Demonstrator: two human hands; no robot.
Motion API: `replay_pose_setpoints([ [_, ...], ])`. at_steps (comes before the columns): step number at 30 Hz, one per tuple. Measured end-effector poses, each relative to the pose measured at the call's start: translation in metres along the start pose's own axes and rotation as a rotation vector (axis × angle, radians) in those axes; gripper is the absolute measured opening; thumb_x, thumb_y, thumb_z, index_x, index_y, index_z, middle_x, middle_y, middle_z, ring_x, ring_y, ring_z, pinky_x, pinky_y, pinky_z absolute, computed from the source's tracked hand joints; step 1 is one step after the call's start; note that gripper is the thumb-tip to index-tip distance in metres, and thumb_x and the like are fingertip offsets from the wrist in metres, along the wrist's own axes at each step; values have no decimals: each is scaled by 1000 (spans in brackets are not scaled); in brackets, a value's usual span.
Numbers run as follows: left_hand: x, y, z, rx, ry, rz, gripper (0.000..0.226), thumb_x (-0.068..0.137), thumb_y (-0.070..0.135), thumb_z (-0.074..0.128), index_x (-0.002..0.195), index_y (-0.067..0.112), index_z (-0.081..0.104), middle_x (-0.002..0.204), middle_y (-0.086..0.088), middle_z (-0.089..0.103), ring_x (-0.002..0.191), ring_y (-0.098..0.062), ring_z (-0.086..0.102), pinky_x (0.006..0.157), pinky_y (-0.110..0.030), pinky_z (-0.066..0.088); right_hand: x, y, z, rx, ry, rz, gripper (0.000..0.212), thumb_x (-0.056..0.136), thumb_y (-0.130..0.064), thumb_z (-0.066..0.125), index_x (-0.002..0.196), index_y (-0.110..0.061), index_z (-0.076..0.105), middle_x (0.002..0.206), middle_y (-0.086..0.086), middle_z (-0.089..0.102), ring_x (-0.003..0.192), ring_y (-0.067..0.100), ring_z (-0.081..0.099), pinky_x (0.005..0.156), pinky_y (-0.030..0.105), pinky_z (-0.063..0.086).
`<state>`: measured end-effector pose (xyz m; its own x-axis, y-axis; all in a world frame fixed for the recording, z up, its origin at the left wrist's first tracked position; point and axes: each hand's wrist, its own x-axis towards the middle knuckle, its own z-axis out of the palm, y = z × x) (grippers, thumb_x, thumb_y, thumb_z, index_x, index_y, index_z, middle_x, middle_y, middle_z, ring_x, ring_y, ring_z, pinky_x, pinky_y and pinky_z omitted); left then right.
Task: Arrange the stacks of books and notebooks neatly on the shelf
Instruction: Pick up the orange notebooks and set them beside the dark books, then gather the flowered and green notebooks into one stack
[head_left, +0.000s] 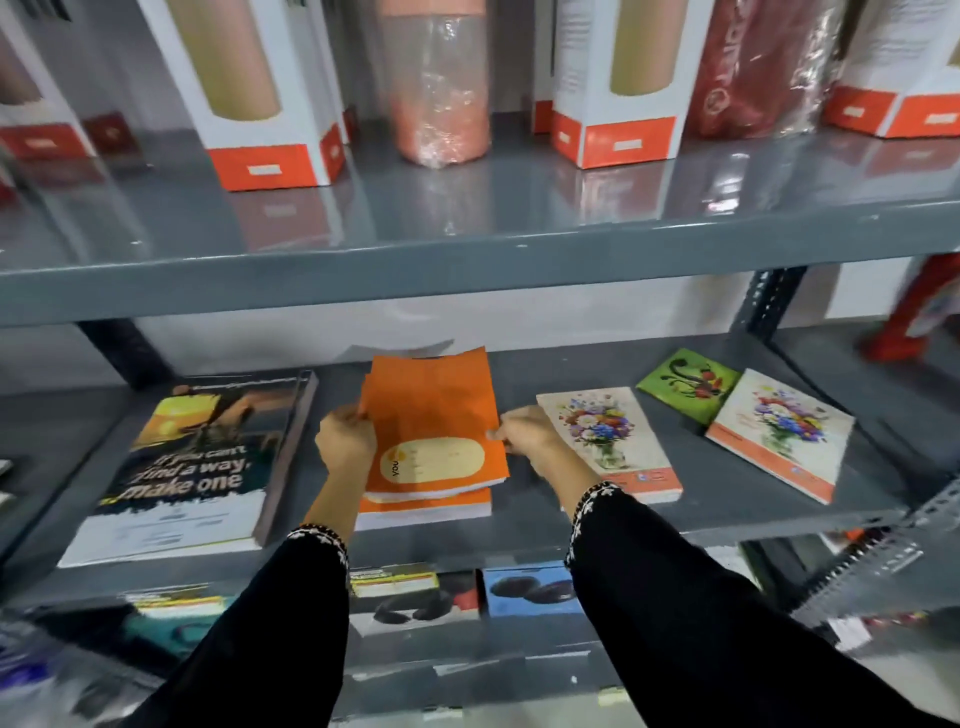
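A stack of orange notebooks (431, 415) lies in the middle of the grey middle shelf (779, 519). My left hand (345, 441) grips the stack's left edge and my right hand (527, 434) grips its right edge, holding the top notebooks a little askew above the lower ones. To the left lies a stack of large books (192, 467) with a dark cover reading "make one". To the right lies a floral notebook stack (613, 441). Further right, a second floral notebook (779, 434) lies crooked, partly over a green notebook (685, 382).
The upper shelf (467, 270) holds white and orange boxes (260, 104), a wrapped pink roll (441, 93) and a red packet (758, 67). Boxed goods (530, 592) sit on the lower shelf. A perforated metal upright (883, 551) stands at the right.
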<state>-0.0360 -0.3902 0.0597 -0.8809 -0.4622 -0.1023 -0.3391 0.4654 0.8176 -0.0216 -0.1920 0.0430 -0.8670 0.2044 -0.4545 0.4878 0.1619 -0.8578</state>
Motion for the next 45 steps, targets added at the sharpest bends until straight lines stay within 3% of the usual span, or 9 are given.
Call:
replay_pose_setpoints([
  [2, 3, -11, -3, 89, -13, 14, 33, 90, -3, 46, 114, 1, 68, 117, -26, 67, 112, -40, 61, 94, -42, 50, 2, 8, 11, -113, 19, -27, 28, 75, -3, 75, 55, -11, 56, 73, 10, 64, 82, 22, 62, 89, 40, 54],
  [7, -3, -11, 7, 182, 44, 91, 32, 86, -11, 43, 113, -7, 59, 112, -31, 65, 108, -44, 60, 90, -47, 51, -4, 18, 3, -125, 179, -183, 32, 80, -16, 73, 107, 1, 67, 112, 14, 69, 106, 27, 65, 94, 32, 51],
  [13, -45, 41, 84, 210, -8, 310, 40, 90, -1, 46, 130, 1, 52, 118, -29, 64, 109, -44, 60, 91, -46, 48, 9, 20, -91, -63, 459, -302, 20, 88, -2, 54, 97, 3, 71, 94, 18, 73, 72, 24, 65, 73, 22, 56],
  [19, -126, 107, 212, 191, -278, 492, 35, 92, 1, 44, 125, 4, 58, 117, -26, 66, 109, -40, 62, 89, -41, 49, 10, 46, -222, -112, 676, -109, 27, 92, -12, 50, 110, 2, 66, 117, 23, 66, 113, 39, 60, 90, 34, 50],
  [22, -163, 130, 267, 209, -420, 528, 34, 92, 3, 44, 123, 5, 58, 110, -28, 68, 104, -40, 63, 86, -41, 51, 10, 68, -281, -107, 671, 49, 35, 94, -12, 46, 123, 4, 56, 128, 20, 61, 120, 35, 56, 81, 18, 52],
  [26, -194, 146, 314, 287, -570, 572, 38, 93, 6, 46, 131, 4, 52, 127, -25, 61, 117, -38, 57, 101, -40, 46, 6, 90, -329, -124, 716, 245, 50, 87, -21, 56, 132, 0, 49, 136, 17, 55, 126, 31, 52, 103, 34, 44],
  [31, -212, 156, 341, 360, -700, 504, 36, 96, 11, 44, 128, -4, 52, 131, -26, 57, 121, -39, 53, 102, -41, 43, 7, 96, -346, -125, 622, 314, 47, 91, -20, 53, 134, -2, 45, 140, 15, 52, 128, 28, 50, 103, 31, 42],
  [41, -216, 158, 327, 195, -662, 352, 26, 87, 3, 45, 100, -3, 67, 112, -24, 69, 105, -38, 63, 88, -39, 52, 7, 112, -354, 289, 645, 307, 41, 85, -10, 62, 122, 6, 53, 123, 17, 64, 110, 29, 64, 82, 36, 51],
  [45, -205, 158, 281, 77, -458, 245, 27, 87, 6, 48, 96, -3, 72, 105, -22, 72, 102, -37, 66, 85, -38, 54, 11, 91, -326, 253, 591, 204, 33, 85, -4, 62, 115, 8, 60, 120, 18, 66, 88, 18, 61, 59, 14, 48],
])
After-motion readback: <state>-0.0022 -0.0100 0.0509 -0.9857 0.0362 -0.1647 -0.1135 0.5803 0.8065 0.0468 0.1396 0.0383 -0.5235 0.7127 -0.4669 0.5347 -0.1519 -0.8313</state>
